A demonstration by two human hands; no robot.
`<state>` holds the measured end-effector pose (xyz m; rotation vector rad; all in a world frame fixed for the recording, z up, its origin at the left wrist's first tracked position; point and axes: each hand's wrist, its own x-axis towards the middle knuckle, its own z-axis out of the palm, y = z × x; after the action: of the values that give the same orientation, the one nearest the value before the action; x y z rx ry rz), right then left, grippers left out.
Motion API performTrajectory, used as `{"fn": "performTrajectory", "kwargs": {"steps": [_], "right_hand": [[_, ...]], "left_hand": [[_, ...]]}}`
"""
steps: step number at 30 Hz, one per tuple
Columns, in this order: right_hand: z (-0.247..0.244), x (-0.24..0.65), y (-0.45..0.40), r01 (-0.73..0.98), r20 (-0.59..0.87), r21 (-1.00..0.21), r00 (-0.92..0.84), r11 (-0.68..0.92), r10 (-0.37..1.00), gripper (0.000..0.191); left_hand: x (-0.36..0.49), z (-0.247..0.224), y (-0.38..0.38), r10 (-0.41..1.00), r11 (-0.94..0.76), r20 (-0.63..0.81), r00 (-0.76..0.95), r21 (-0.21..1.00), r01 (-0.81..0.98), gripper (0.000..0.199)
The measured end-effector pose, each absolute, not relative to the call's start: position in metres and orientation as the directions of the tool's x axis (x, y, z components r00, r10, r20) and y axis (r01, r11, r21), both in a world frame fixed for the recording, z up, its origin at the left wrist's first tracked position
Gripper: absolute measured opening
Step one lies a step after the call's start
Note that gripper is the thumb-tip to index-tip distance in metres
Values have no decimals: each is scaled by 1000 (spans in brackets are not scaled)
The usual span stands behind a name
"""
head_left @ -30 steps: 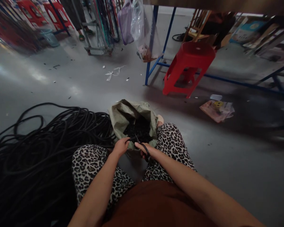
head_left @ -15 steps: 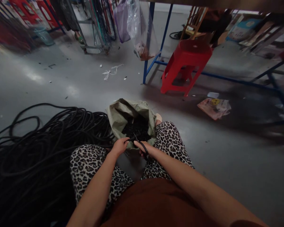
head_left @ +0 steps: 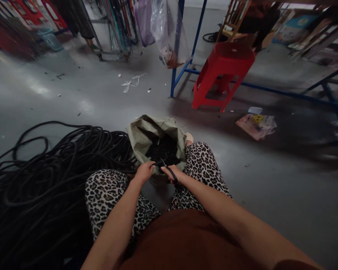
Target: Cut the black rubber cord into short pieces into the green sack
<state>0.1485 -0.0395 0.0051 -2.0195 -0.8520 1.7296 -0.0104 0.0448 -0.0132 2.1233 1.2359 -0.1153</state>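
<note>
My left hand (head_left: 145, 171) is closed around a black cord (head_left: 157, 164) near its end, over the near rim of a sack. In my right hand (head_left: 171, 173) is a pair of black-handled scissors (head_left: 173, 174), its blades pointing up and left beside the cord's end. Whether the blades touch the cord I cannot tell. The greenish woven sack (head_left: 139, 137) stands open between my knees, with small black pieces (head_left: 165, 149) inside. A large heap of black cord (head_left: 73, 157) lies on the floor at the left, and the held length seems to run from it.
A red plastic stool (head_left: 224, 75) stands ahead by a blue table frame (head_left: 173, 82), where clear plastic bags (head_left: 171, 41) hang. A printed plastic packet (head_left: 256, 125) and white scraps (head_left: 131, 83) lie on the floor. Another person's leg (head_left: 83, 22) shows at the back left.
The view has shifted slightly. Both hands keep their places over the sack's near rim, with the cord and scissors still held.
</note>
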Motion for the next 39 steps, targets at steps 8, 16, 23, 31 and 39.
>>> {"fn": "performTrajectory", "kwargs": {"steps": [8, 16, 23, 31, 39], "right_hand": [[0, 150, -42, 274, -752, -612, 89, -742, 653, 36], [-1, 151, -43, 226, -774, -585, 132, -779, 620, 36], [9, 152, -41, 221, -781, -575, 137, -788, 609, 43], [11, 151, -43, 227, -768, -627, -24, -745, 640, 48], [9, 149, -42, 308, -734, -662, -78, -684, 675, 44]], "left_hand": [[-10, -12, 45, 726, -359, -398, 561, 476, 803, 35], [-13, -15, 47, 748, -362, -411, 521, 405, 840, 34], [-14, -21, 51, 806, -333, -317, 501, 456, 825, 35], [-11, -19, 51, 831, -299, -273, 485, 515, 803, 34], [-10, -17, 47, 801, -341, -265, 538, 537, 772, 34]]}}
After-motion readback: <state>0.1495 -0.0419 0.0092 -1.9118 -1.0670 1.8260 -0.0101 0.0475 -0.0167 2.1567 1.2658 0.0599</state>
